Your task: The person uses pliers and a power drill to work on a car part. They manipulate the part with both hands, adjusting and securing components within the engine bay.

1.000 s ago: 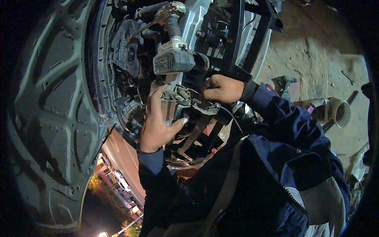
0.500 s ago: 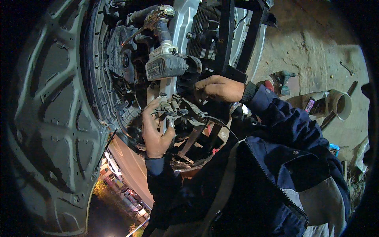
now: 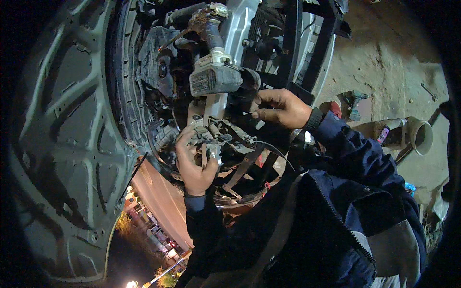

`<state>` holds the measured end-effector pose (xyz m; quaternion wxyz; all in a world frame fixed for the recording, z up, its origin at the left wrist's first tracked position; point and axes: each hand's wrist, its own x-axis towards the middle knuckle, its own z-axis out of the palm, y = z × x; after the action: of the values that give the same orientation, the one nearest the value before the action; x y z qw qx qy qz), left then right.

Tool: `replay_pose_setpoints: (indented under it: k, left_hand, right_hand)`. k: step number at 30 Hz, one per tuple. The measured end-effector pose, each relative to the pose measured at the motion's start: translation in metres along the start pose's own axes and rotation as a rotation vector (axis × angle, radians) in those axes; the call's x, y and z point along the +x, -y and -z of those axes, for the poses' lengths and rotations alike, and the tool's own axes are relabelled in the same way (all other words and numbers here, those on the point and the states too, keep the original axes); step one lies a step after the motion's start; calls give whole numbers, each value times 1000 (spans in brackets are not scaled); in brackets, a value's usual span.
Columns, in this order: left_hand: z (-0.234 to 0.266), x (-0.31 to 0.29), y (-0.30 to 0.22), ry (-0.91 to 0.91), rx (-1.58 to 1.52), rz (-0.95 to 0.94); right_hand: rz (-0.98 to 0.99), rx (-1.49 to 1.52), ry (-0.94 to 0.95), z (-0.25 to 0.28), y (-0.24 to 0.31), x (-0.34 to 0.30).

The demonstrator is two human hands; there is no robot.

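My left hand (image 3: 194, 165) is closed around a dirty metal latch assembly (image 3: 218, 137) with springs and levers, thumb on its near side. From the latch's right end a thin cable (image 3: 274, 149) curves toward my jacket. My right hand (image 3: 284, 109) is raised above and right of the latch, thumb and fingertips pinched on a small thin piece with a pale tip (image 3: 246, 114); its exact kind is too small to tell. Beyond both hands a cordless impact wrench (image 3: 216, 72) rests on the silver crossmember (image 3: 236, 33) of the car's front end.
The raised hood (image 3: 72, 144) fills the left side, beside the engine bay (image 3: 161, 72). A black frame (image 3: 294, 43) stands right of the crossmember. On the concrete floor lie a green cordless drill (image 3: 355, 103), a wrench (image 3: 429, 92) and a pale bucket (image 3: 421, 137) on its side.
My right hand has turned, and its pinched fingers now show a small pale-tipped piece. My left hand stays on the latch. The whole view has shifted slightly.
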<state>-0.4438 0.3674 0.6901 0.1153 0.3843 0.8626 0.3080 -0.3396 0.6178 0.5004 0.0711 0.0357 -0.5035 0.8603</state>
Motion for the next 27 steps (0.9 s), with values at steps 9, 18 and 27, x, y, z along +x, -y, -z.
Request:
replay_pose_setpoints:
  k: [9,18,27]
  left_hand:
    - [4,-5,-16,-151,341,-11]
    - [-3,-3,-23,-223,231,90]
    - [11,-12,-9,-295,-703,622]
  right_hand:
    - [-34,-3,-8,0,-3,3]
    - [-35,29,-8,0,-6,2]
    - [-42,-21,-18,-1,-3,0]
